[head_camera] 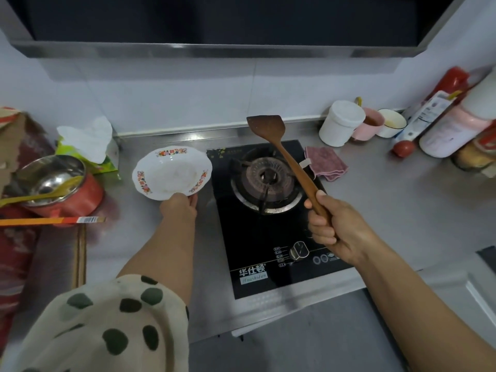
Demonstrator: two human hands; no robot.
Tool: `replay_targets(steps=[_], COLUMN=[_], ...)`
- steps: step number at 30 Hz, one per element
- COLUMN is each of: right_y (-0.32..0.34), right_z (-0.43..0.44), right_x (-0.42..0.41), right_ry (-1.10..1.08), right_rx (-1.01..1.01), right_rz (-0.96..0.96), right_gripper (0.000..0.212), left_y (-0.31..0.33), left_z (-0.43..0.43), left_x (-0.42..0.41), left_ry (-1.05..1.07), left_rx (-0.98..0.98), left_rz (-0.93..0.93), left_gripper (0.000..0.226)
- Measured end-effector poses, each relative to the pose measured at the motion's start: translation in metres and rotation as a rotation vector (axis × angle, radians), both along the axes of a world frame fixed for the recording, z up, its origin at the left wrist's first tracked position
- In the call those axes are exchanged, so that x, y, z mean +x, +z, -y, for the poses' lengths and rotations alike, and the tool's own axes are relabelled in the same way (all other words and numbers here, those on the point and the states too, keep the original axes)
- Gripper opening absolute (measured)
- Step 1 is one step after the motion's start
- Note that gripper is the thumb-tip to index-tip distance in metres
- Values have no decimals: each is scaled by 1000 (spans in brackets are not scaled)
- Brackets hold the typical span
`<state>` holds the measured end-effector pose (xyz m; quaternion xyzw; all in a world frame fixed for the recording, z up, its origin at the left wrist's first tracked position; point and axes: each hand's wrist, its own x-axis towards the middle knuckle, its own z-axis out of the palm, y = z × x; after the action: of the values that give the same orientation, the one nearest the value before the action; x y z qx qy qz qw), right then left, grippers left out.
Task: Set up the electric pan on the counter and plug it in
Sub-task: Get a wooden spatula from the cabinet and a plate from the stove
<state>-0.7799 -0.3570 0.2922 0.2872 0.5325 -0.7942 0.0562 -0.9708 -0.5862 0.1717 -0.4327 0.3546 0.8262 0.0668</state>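
Note:
No electric pan shows in this view. My left hand point(180, 205) grips the near rim of a white plate point(171, 171) with a floral border, held just left of the gas stove. My right hand point(331, 230) is closed around the handle of a wooden spatula point(279, 149). The spatula's blade points up and away, over the burner point(265, 181) of the black glass stove point(268, 237). The steel counter point(389, 205) lies beneath both hands.
At the left stand a red pot point(61, 183) with a ladle in it, a tissue pack point(88, 149) and a chopsticks packet point(53, 220). A pink cloth point(326, 163) lies right of the stove. Cups, a white jar point(341, 124) and bottles crowd the back right.

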Motion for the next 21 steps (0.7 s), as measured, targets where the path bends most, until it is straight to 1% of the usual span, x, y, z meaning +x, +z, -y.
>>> replay_targets(steps=[5, 11, 16, 19, 21], right_y=[24, 62, 90, 105, 110], right_z=[0, -9, -26, -43, -55], right_x=[8, 27, 57, 85, 103], right_ry=[-14, -24, -72, -116, -152], right_rx=[-19, -31, -13, -7, -8], right_rz=[-31, -78, -95, -105, -100], right_gripper=[36, 37, 35, 35, 34], left_y=[24, 82, 124, 142, 149], left_z=[-7, -26, -52, -76, -95], left_x=[20, 37, 66, 91, 106], left_ry=[-17, -105, -202, -280, -320], left_rx=[-1, 20, -39, -80, -107], left_rz=[-63, -127, -168, -213, -212], left_gripper=[48, 46, 43, 41, 41])
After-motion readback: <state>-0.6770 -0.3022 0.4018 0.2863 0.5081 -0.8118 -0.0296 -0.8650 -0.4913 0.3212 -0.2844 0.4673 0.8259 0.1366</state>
